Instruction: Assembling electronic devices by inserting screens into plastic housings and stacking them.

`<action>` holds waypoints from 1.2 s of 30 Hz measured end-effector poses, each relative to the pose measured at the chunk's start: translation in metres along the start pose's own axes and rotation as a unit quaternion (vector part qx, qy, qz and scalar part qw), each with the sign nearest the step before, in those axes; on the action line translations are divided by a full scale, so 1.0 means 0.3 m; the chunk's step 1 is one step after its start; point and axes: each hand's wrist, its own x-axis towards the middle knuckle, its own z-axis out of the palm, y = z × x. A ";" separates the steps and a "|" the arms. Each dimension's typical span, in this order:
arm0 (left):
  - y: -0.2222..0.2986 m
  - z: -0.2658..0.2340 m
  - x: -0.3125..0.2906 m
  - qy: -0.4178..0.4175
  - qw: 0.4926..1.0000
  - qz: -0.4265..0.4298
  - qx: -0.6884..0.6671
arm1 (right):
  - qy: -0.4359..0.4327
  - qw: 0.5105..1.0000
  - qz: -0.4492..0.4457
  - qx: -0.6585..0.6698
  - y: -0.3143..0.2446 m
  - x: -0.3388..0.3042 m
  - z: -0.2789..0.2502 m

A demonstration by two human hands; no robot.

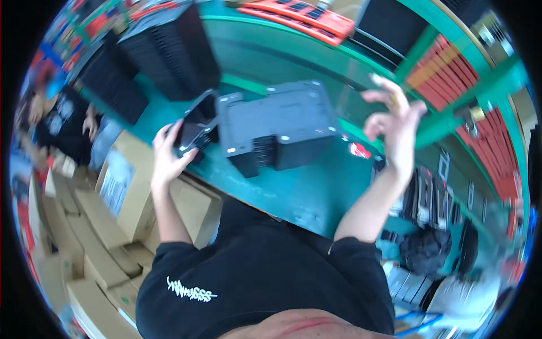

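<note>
My left hand (169,152) grips the near-left side of a black plastic part (197,131), which looks like a hollow frame or small bin; its exact kind is unclear. Just right of that part, a large black plastic case (276,113) lies on the green tabletop (248,189), its broad panel upward and a ribbed recess on the near side. Raised to the right of the case, apart from it, is my right hand (392,116). Its fingers are spread and partly bent, somewhat blurred, with nothing seen in them.
Tall stacks of black plastic parts (172,53) stand at the back left. Orange-red trays (299,20) sit along the back, and a small red-and-white item (359,150) lies right of the case. Cardboard boxes (96,220) crowd the left, where another person (65,121) is.
</note>
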 end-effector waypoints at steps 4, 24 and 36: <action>0.077 -0.028 0.027 0.072 0.997 0.024 -0.027 | 0.113 0.990 0.054 0.059 0.253 0.175 -0.116; 0.476 0.085 0.142 -0.004 0.909 0.191 -0.371 | 0.257 0.927 0.260 -0.085 0.615 0.228 -0.267; 0.475 0.075 0.148 -0.026 0.900 0.183 -0.394 | 0.196 0.746 0.059 -0.633 0.771 0.261 -0.170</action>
